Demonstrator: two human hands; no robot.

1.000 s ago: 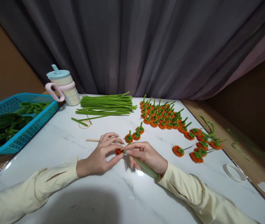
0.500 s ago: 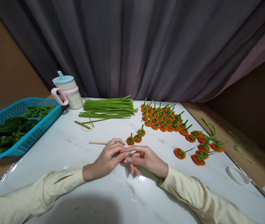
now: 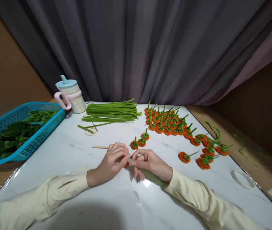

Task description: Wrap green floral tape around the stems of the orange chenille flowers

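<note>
Between the fingers of my left hand [image 3: 113, 163] is an orange fuzzy pipe-cleaner persimmon [image 3: 126, 164], mostly hidden by the fingers. My right hand [image 3: 147, 164] pinches the end of a pale green strip [image 3: 153, 178], which looks like tape, close to the persimmon's green top. The strip runs back under the palm toward the sleeve. The fingertips of both hands nearly meet. A thin wooden stick [image 3: 99, 147] pokes out behind my left hand; its other end is hidden. Just beyond the hands stand several finished-looking persimmons [image 3: 134, 144] with green stems.
Many more orange persimmons [image 3: 167, 130] cluster at the back right. Green pipe cleaners [image 3: 112, 111] lie in a bundle at the back, beside a lidded cup [image 3: 78, 103]. A blue basket [image 3: 54, 126] of green leaves stands left. A white ring [image 3: 242, 179] lies near the right edge.
My right fingertips have drawn slightly back from the left hand, opening a small gap. The left hand still grips the persimmon. The view has shifted slightly.
</note>
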